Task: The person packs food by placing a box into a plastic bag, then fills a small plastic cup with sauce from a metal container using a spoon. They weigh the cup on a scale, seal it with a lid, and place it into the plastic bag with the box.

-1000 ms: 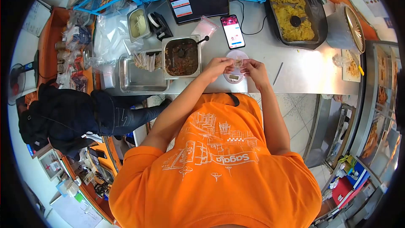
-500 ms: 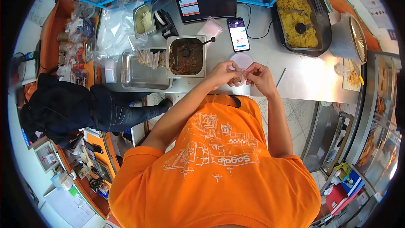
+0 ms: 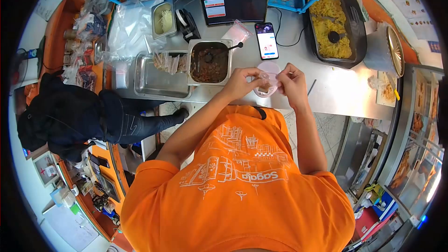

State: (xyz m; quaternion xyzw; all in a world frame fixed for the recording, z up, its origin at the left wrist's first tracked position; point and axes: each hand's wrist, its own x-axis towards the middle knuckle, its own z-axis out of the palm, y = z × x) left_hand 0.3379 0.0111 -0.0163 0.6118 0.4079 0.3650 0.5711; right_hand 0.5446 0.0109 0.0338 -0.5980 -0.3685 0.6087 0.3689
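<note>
Both of my hands work at the front edge of the steel counter, above a round, pale pink tub (image 3: 261,67). Between them is a small clear plastic bag (image 3: 264,85) with something brownish in it. My left hand (image 3: 242,83) pinches the bag's left side between thumb and fingers. On the other side, my right hand (image 3: 293,84) has its fingertips closed on the bag's upper right edge. The bag hangs over the tub's near part. Just beyond the tub lies a lit phone (image 3: 266,41).
Left of my hands stands a steel pan of dark chopped food (image 3: 208,65) with a black-handled utensil. Beside it, small filled bags (image 3: 170,63) rest on a steel tray (image 3: 154,81). A black pan of yellow food (image 3: 332,37) sits right. Another person (image 3: 70,116) is at left.
My hands have drawn slightly apart and the bag between them shows more clearly. The camera view has shifted a little.
</note>
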